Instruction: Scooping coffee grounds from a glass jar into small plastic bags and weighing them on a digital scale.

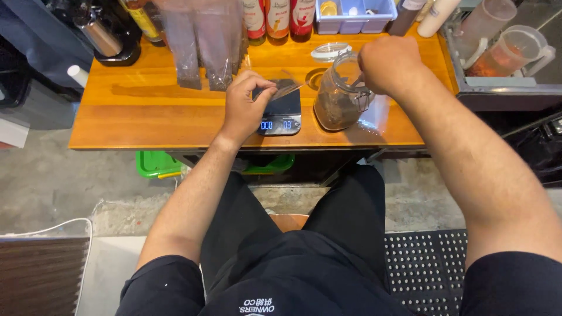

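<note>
My left hand (246, 105) pinches a small clear plastic bag (287, 89) and holds it over a black digital scale (281, 114) on the wooden counter (146, 111). My right hand (389, 61) is closed in a fist above the mouth of a clip-top glass jar (338, 96) with dark contents in its lower half. It seems to grip a thin utensil that reaches into the jar, though most of that is hidden. The jar's glass lid (329, 51) lies just behind it.
Upright clear bags (202, 47) with dark contents stand at the counter's back. Sauce bottles (278, 17), a pale blue tray (354, 14) and plastic measuring jugs (509, 47) line the far edge. A green crate (155, 164) sits under the counter. A studded black mat (424, 263) covers the floor.
</note>
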